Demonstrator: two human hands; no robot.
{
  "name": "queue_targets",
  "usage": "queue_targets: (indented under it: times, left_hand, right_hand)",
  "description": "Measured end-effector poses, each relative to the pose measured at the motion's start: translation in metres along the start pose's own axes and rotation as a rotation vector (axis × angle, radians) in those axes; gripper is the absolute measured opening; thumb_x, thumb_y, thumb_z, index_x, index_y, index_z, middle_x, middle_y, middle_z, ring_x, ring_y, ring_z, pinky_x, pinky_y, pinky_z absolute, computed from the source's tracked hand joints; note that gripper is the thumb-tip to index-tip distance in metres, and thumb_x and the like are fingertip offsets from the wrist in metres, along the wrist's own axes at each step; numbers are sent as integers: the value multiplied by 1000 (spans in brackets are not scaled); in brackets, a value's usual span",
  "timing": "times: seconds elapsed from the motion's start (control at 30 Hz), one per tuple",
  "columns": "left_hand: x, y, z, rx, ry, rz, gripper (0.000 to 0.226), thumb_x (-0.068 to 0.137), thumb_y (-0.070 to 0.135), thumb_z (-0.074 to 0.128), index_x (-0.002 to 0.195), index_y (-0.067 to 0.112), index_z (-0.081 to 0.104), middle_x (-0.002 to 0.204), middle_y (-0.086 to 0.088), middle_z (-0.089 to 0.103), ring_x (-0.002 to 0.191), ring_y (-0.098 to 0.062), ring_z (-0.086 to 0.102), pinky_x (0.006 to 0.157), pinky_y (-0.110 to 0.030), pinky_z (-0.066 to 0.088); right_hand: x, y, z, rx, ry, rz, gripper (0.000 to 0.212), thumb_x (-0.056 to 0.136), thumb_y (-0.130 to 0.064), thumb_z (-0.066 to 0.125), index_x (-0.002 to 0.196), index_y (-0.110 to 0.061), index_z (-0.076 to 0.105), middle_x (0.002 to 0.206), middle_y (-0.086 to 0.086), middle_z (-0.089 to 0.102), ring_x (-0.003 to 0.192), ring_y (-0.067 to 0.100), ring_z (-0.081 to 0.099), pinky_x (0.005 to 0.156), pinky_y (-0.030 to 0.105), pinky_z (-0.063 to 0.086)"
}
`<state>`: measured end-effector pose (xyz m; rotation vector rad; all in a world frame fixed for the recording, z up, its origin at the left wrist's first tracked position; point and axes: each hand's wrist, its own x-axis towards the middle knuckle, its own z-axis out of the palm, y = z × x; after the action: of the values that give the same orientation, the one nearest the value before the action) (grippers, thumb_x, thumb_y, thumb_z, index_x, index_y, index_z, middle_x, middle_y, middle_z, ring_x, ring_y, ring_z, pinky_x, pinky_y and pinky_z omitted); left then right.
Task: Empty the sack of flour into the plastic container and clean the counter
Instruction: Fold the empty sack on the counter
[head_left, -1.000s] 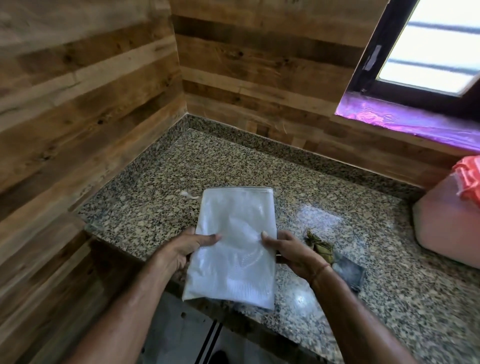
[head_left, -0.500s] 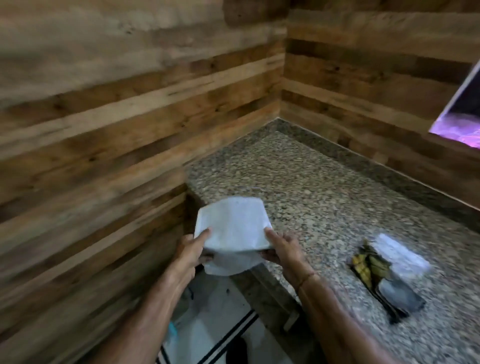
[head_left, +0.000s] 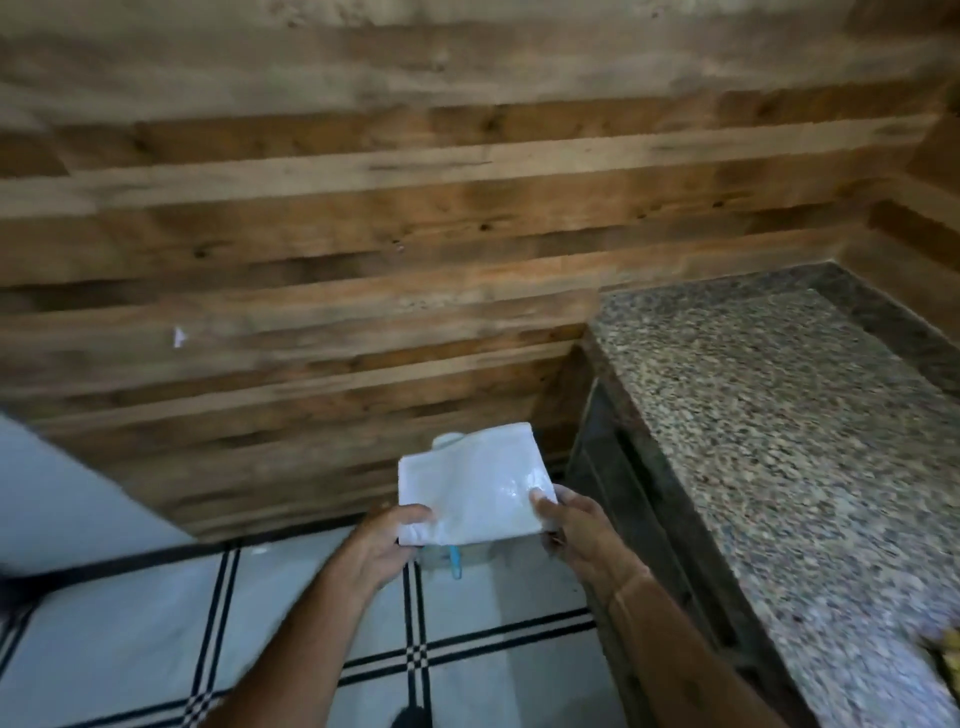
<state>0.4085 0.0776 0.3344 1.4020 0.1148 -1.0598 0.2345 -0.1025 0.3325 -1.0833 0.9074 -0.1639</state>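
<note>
The white flour sack, flat and folded, hangs in the air over the floor, left of the counter. My left hand pinches its lower left corner and my right hand grips its right edge. The speckled granite counter lies to the right, apart from the sack. The plastic container is out of view.
A wood-plank wall fills the view ahead. Below is a pale tiled floor with black stripe lines. A small blue object peeks out under the sack near the floor. A yellowish item sits at the counter's right edge.
The sack went from lying flat on the counter to being folded and carried left off the counter over the floor. My view swung left, so the window and the container are gone.
</note>
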Motion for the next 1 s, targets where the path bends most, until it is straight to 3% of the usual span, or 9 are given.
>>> queue_targets:
  times: [0.1, 0.17, 0.3, 0.43, 0.63, 0.73, 0.87, 0.93, 1.0]
  left_hand:
    - [7, -1, -45, -60, -36, -63, 41, 88, 8, 75, 125, -4, 64, 115, -18, 75, 99, -30, 75, 76, -38, 63]
    - [20, -5, -74, -44, 18, -114, 38, 92, 27, 73, 121, 1, 68, 118, -17, 75, 109, -32, 72, 85, -42, 62]
    - [58, -24, -113, 42, 276, -162, 35, 80, 27, 87, 104, 6, 73, 104, -15, 77, 87, -28, 74, 74, -36, 61]
    - [91, -45, -134, 25, 395, -239, 27, 81, 27, 86, 94, 6, 75, 94, -12, 78, 92, -31, 73, 94, -44, 57]
    - [171, -82, -155, 42, 566, -158, 24, 89, 26, 79, 101, 6, 72, 78, -1, 68, 72, -19, 64, 55, -26, 51]
    - [221, -108, -164, 47, 619, -119, 16, 93, 18, 74, 104, 11, 66, 78, 1, 64, 67, -12, 59, 39, -17, 48]
    - [296, -167, -190, 14, 688, -85, 39, 88, 24, 79, 121, 5, 70, 114, -13, 73, 89, -24, 66, 71, -27, 51]
    - [327, -191, -200, -45, 730, -83, 38, 87, 23, 80, 119, 5, 70, 115, -13, 72, 98, -28, 67, 78, -31, 51]
    - [353, -214, -210, -102, 755, -79, 31, 87, 23, 81, 112, 8, 70, 111, -10, 71, 91, -24, 67, 82, -34, 52]
  right_hand:
    - [19, 15, 37, -117, 4, 27, 28, 98, -24, 66, 113, -1, 71, 96, 14, 71, 74, 19, 61, 59, 23, 47]
    - [35, 27, 62, -217, 6, 57, 30, 97, -27, 67, 111, 0, 70, 97, 19, 69, 77, 23, 56, 60, 27, 45]
    - [71, 50, 99, -277, 70, 100, 16, 96, -20, 70, 86, -8, 72, 84, 12, 68, 66, 16, 58, 51, 21, 45]
    - [120, 78, 118, -310, 81, 135, 12, 94, -19, 71, 84, -14, 69, 78, 2, 67, 67, 12, 58, 49, 16, 45]
    - [216, 144, 130, -297, 100, 165, 10, 92, -20, 73, 99, -12, 74, 101, 7, 74, 91, 20, 67, 66, 25, 49]
    - [277, 196, 117, -356, 174, 165, 4, 87, -19, 76, 91, -17, 75, 102, 9, 75, 95, 26, 69, 75, 31, 56]
    - [357, 285, 92, -498, 159, 379, 62, 83, -43, 80, 131, -8, 62, 135, 13, 64, 122, 30, 61, 108, 41, 49]
    - [390, 324, 86, -478, 107, 494, 86, 86, -49, 76, 151, -5, 40, 153, 15, 47, 138, 31, 48, 117, 41, 38]
    - [420, 366, 85, -408, 79, 559, 95, 88, -49, 75, 156, -3, 27, 159, 16, 37, 145, 33, 39, 118, 42, 32]
